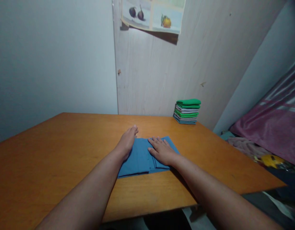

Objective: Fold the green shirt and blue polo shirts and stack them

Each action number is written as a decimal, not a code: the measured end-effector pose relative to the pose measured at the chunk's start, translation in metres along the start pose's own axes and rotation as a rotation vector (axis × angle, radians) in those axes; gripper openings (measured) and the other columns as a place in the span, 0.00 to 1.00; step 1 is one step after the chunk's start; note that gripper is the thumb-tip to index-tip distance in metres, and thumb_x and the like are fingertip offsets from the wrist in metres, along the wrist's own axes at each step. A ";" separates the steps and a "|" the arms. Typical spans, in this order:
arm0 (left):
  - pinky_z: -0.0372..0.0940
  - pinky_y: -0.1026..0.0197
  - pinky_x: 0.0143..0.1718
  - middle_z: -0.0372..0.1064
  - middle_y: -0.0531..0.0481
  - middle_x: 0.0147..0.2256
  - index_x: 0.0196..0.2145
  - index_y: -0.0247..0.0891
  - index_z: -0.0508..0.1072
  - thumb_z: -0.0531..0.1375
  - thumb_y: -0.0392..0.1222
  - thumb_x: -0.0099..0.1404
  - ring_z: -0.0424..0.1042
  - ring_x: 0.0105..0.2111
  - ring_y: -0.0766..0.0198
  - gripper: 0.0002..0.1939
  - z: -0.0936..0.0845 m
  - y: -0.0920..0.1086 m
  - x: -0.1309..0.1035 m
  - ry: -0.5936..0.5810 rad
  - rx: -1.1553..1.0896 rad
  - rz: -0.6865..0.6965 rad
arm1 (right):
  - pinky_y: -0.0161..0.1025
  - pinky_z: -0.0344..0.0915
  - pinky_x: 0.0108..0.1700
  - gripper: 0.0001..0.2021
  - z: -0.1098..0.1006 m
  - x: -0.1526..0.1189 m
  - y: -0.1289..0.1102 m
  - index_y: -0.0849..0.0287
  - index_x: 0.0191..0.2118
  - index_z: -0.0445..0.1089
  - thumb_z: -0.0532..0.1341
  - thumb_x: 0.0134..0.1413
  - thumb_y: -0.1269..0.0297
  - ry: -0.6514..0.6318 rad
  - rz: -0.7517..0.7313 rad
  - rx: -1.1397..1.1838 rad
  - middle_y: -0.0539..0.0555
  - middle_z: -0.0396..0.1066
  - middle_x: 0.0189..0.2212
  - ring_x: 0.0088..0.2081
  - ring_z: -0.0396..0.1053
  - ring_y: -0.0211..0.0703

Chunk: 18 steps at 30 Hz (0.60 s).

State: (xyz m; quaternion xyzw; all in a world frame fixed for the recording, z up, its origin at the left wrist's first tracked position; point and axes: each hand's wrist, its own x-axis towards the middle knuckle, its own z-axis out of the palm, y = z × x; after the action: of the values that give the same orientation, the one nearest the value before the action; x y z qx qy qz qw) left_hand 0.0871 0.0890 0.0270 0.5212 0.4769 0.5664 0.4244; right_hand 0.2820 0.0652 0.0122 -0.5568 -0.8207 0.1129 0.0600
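A blue cloth (140,156), folded into a flat rectangle, lies on the wooden table in front of me. Its right part shows several stacked layers. My right hand (161,151) rests palm down on that layered part, fingers spread and holding nothing. At the cloth's left edge, my left hand (127,142) is turned on its side with the fingers stretched away from me. Its palm side faces the cloth and is partly hidden.
On the table's (65,153) far right corner stands a neat stack of folded green, grey and blue cloths (187,111). A wall with a fruit picture (152,16) rises behind. Pink fabric (269,127) and a yellow item (272,160) lie beyond the right edge.
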 end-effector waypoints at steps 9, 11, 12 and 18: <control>0.66 0.50 0.49 0.76 0.35 0.46 0.43 0.33 0.74 0.48 0.59 0.70 0.75 0.47 0.53 0.27 -0.019 0.005 0.018 0.279 -0.108 0.001 | 0.46 0.56 0.62 0.28 -0.021 0.007 0.028 0.62 0.58 0.70 0.45 0.68 0.50 0.290 -0.032 0.269 0.63 0.68 0.60 0.62 0.63 0.51; 0.66 0.52 0.47 0.76 0.36 0.43 0.40 0.34 0.74 0.48 0.57 0.70 0.75 0.43 0.54 0.24 -0.020 0.002 0.020 0.288 -0.093 0.029 | 0.43 0.64 0.53 0.25 -0.030 0.005 0.045 0.62 0.45 0.76 0.46 0.67 0.51 0.417 0.062 0.318 0.61 0.77 0.46 0.50 0.72 0.51; 0.66 0.53 0.46 0.76 0.38 0.41 0.38 0.34 0.73 0.49 0.56 0.69 0.75 0.42 0.55 0.23 -0.020 0.001 0.021 0.283 -0.080 0.048 | 0.42 0.65 0.49 0.24 -0.034 0.003 0.054 0.62 0.40 0.77 0.48 0.66 0.52 0.474 0.124 0.336 0.60 0.78 0.41 0.45 0.73 0.50; 0.64 0.54 0.45 0.74 0.45 0.34 0.30 0.40 0.73 0.53 0.50 0.65 0.73 0.39 0.55 0.14 -0.013 -0.005 0.016 0.123 0.278 0.261 | 0.42 0.65 0.45 0.18 -0.034 -0.016 0.094 0.60 0.32 0.75 0.52 0.61 0.56 0.598 0.282 0.379 0.57 0.77 0.31 0.39 0.73 0.50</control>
State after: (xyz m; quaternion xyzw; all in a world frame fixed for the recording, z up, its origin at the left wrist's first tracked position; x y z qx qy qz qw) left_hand 0.0728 0.1043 0.0250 0.5966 0.5038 0.5761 0.2415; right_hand 0.3803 0.0872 0.0214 -0.6515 -0.6471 0.1024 0.3826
